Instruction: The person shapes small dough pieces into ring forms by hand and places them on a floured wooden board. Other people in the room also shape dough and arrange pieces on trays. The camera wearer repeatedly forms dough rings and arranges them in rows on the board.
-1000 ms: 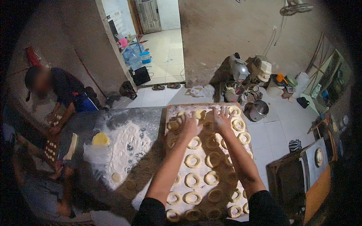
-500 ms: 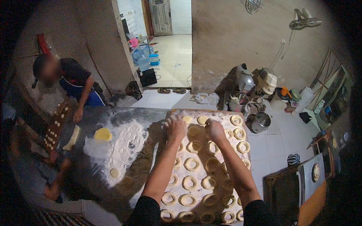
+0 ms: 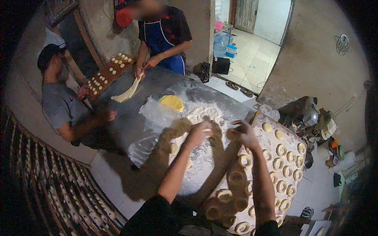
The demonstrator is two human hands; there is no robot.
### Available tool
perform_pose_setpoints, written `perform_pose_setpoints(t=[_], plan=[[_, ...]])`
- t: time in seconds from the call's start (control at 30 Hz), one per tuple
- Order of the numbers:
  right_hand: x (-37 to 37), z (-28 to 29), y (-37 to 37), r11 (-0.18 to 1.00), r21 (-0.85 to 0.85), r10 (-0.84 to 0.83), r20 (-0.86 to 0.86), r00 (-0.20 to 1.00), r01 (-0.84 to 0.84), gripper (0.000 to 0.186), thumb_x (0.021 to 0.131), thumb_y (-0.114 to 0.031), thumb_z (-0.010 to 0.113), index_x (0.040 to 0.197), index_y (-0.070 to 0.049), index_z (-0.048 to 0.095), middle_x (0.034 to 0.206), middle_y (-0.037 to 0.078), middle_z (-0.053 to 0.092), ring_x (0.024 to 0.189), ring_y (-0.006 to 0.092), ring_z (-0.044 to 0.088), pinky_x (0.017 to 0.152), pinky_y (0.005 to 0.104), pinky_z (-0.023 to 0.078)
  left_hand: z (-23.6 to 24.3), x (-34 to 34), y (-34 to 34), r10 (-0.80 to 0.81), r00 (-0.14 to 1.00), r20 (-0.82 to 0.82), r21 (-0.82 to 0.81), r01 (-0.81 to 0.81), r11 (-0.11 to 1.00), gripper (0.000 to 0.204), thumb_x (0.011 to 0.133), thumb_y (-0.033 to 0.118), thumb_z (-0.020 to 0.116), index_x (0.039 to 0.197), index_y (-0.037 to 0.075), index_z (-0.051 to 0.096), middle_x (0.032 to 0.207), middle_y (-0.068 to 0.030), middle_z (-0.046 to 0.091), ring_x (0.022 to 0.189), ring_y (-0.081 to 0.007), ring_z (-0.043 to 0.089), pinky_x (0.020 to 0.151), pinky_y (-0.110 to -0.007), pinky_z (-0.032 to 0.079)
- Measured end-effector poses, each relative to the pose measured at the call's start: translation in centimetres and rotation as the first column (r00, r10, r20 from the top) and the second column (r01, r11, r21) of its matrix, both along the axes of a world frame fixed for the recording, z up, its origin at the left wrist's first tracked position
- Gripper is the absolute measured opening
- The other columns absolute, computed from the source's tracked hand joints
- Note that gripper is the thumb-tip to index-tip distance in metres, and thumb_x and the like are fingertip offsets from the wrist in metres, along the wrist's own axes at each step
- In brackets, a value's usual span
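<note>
My left hand (image 3: 200,133) reaches over a flour pile (image 3: 204,114) on the dark table. Its fingers are bent together around something pale, too blurred to make out. To its right, my right hand (image 3: 246,137) hovers at the near-left edge of a floured board (image 3: 258,141), its fingers bent and apart. Rows of dough rings (image 3: 281,149) cover much of that board. At its far end sit two flat dough rounds, one (image 3: 267,127) left of the other (image 3: 279,135). A small dough round (image 3: 174,148) lies at the left edge of the flour.
A yellow dough piece (image 3: 171,103) lies beside a clear plastic sheet (image 3: 157,112). Across the table, one person (image 3: 163,43) holds a long dough strip (image 3: 128,92); another person (image 3: 65,102) stands left by a tray (image 3: 106,74) of dough balls. A slatted rack (image 3: 51,173) fills the lower left.
My view has swung left. Both hands have left the board's far end; the left is over the flour, the right beside the board's edge. The two flat rounds stay on the board.
</note>
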State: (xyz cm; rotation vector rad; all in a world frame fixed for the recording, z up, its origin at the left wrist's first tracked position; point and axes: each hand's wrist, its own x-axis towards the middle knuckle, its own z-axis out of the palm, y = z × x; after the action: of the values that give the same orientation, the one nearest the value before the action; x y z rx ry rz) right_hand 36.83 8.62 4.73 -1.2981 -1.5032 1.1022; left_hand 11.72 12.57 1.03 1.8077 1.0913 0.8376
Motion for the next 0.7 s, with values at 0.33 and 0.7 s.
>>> perform_pose_setpoints(t=[0.33, 0.7], plan=[[-19.3, -7.1, 4.9, 0.926, 0.371, -0.305, 0.843, 0.442, -0.069, 0.044, 0.072, -0.02, 0.066, 0.114, -0.009, 0.056, 0.092, 0.018, 0.063, 0.088, 0.0358, 0.062, 0.078, 0.0401, 0.049, -6.0, -12.2, 0.3, 0.378, 0.909, -0.176, 0.3, -0.316, 0.9, 0.026, 0.083, 0.017, 0.064, 0.103, 0.005, 0.052, 0.11, -0.0252, 0.054, 0.107, -0.0403, 0.049, 0.089, -0.046, 0.04], [-20.0, 1.7, -0.5, 0.998, -0.035, 0.05, -0.262, 0.964, -0.061, 0.055, 0.077, -0.002, 0.067, 0.114, -0.006, 0.027, 0.087, 0.015, 0.062, 0.08, 0.0248, 0.064, 0.07, 0.0349, 0.051, 3.6, -12.1, -3.0, 0.093, 0.929, 0.358, -0.163, -0.036, 0.986, 0.027, 0.082, 0.022, 0.069, 0.097, -0.001, 0.063, 0.086, -0.0114, 0.066, 0.082, -0.0116, 0.063, 0.072, -0.026, 0.049]])
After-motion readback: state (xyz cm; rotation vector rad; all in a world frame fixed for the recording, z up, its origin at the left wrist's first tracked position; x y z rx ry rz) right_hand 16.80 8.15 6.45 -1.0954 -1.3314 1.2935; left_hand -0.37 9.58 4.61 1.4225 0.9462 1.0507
